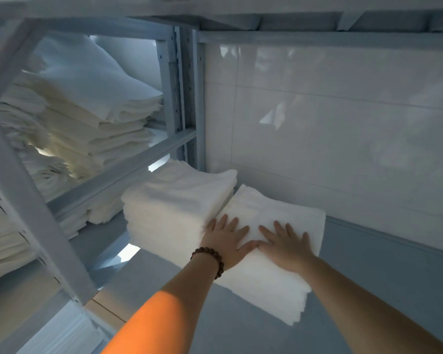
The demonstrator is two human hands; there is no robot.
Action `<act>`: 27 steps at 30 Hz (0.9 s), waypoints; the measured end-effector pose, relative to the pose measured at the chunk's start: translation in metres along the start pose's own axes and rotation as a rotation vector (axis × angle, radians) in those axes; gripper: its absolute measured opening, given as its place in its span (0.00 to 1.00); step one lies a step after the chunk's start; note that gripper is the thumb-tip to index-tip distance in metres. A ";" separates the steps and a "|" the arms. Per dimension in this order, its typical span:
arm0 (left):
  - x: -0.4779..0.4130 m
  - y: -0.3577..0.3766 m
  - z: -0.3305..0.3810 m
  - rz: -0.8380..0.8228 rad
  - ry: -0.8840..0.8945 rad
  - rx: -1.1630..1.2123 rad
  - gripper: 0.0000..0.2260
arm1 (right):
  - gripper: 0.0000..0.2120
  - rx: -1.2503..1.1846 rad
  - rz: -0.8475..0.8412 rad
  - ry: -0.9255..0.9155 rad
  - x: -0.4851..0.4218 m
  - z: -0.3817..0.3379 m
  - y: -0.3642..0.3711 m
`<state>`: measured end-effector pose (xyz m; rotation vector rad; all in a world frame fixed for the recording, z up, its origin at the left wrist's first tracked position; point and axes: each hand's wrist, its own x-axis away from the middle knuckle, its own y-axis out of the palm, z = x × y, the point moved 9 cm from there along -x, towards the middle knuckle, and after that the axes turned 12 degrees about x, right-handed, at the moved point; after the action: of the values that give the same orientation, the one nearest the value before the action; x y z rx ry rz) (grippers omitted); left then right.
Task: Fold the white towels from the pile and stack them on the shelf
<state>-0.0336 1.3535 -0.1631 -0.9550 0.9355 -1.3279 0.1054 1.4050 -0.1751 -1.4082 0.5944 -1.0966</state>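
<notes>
L hand (225, 238) & R hand (285, 247) both flat, fingers spread, pressing down on folded towel (269, 287). Towel lies on shelf (381, 282), touching taller stack (172, 200) to its left. Next bay (151, 154) holds piled linen (87, 116). Bracelet (210, 256) on L wrist.

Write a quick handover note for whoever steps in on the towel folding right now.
Left hand: open, flat on the low towel stack.
Right hand: open, flat beside it on the same stack.
That stack lies on the blue shelf, against the right side of the taller towel stack.
Done: folded towels in both stacks.
Left: pile not in view, so remaining count unknown.
</notes>
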 end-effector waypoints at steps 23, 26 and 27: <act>0.007 0.026 0.019 -0.021 -0.163 0.039 0.30 | 0.29 0.055 -0.046 -0.054 -0.016 0.024 0.018; 0.018 0.018 0.017 -0.041 -0.113 0.081 0.27 | 0.29 0.043 -0.059 -0.017 -0.009 0.016 0.013; 0.023 0.012 0.015 -0.027 -0.096 0.134 0.26 | 0.28 0.025 -0.056 -0.004 -0.006 0.012 0.010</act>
<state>-0.0142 1.3306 -0.1693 -0.9221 0.7532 -1.3388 0.1154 1.4137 -0.1844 -1.4120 0.5396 -1.1418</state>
